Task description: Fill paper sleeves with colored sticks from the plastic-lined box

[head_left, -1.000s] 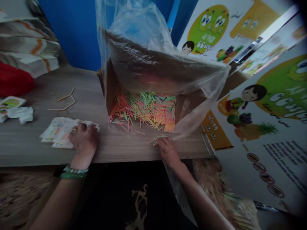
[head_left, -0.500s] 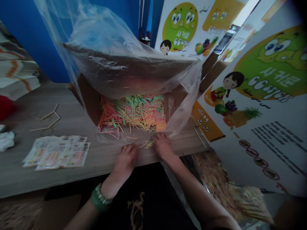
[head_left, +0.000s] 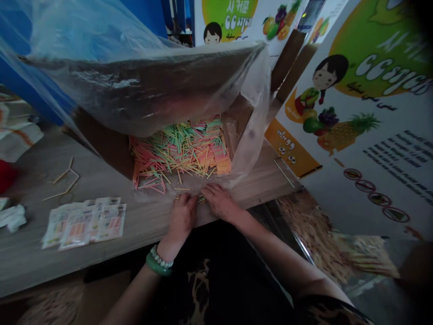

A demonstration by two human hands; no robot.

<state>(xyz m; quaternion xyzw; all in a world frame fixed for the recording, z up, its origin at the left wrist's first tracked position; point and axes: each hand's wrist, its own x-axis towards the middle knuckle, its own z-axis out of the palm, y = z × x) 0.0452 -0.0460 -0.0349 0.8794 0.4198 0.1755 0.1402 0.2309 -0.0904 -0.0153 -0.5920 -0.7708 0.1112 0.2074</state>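
in the head view, the curled left hand (head_left: 183,213) and the flatter, spread right hand (head_left: 220,203) partly hide a small bunch of thin sticks (head_left: 202,198) between them on the table (head_left: 145,221), so i cannot tell whether either grips any. just beyond, hazy plastic (head_left: 252,140) drapes an open cardboard box (head_left: 108,146) whose flap hides the back of a heap of coloured sticks (head_left: 179,151), while flat clear packets (head_left: 77,229) at left show pinkish contents and a printed carton (head_left: 382,176) at right is cut off.
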